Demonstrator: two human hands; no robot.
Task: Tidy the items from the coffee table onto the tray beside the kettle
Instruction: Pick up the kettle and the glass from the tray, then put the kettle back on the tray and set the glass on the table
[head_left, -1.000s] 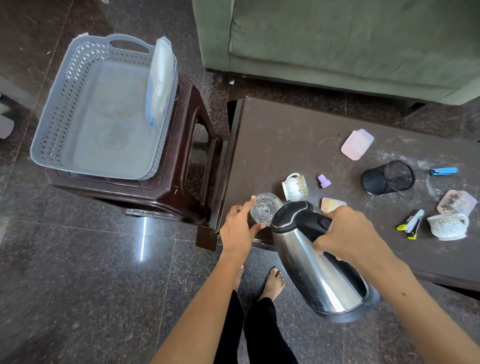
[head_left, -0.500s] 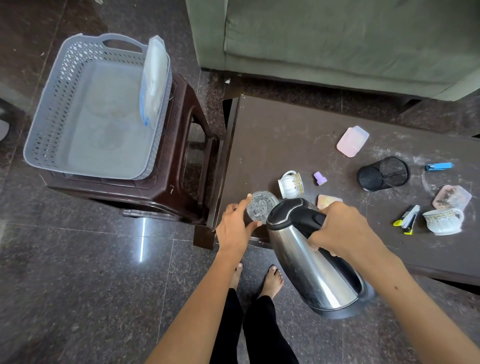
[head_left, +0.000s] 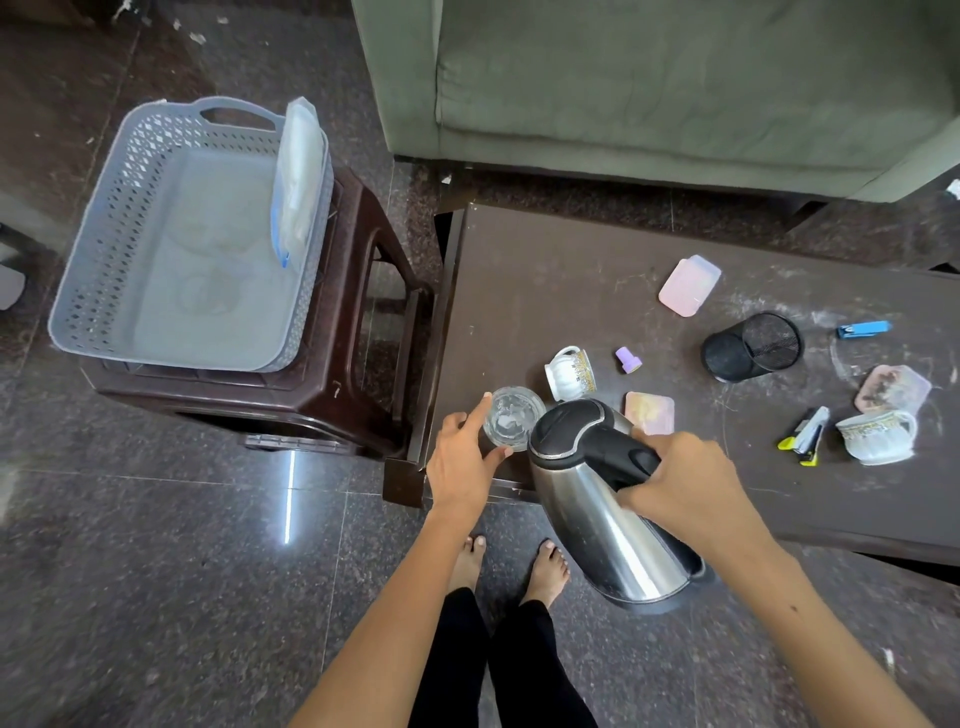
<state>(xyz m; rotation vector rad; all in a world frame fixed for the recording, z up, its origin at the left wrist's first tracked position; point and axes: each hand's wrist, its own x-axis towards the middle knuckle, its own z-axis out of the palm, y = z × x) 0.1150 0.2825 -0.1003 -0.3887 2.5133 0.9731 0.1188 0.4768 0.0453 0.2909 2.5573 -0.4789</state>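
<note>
My right hand (head_left: 685, 483) grips the black handle of a steel kettle (head_left: 602, 514), held tilted over the near edge of the dark coffee table (head_left: 561, 280). My left hand (head_left: 462, 457) wraps its thumb and fingers round a clear glass (head_left: 511, 415) at the table's near left corner. On the table lie a white patterned cup (head_left: 569, 371) on its side, a purple cap (head_left: 627, 359), a pink coaster (head_left: 650, 413), a pink box (head_left: 690, 285), a black mesh holder (head_left: 750, 347), a blue clip (head_left: 863, 329), a stapler (head_left: 808, 435) and another cup (head_left: 878, 436).
A grey perforated tray (head_left: 171, 260) with a plastic pouch (head_left: 298, 182) leaning on its right wall sits on a brown stool (head_left: 358, 332) left of the table. A green sofa (head_left: 675, 88) stands behind. My bare feet (head_left: 511, 566) are on the granite floor.
The view has shifted slightly. My left hand keeps hold of the glass and my right hand keeps the kettle tilted beside it; little else has moved.
</note>
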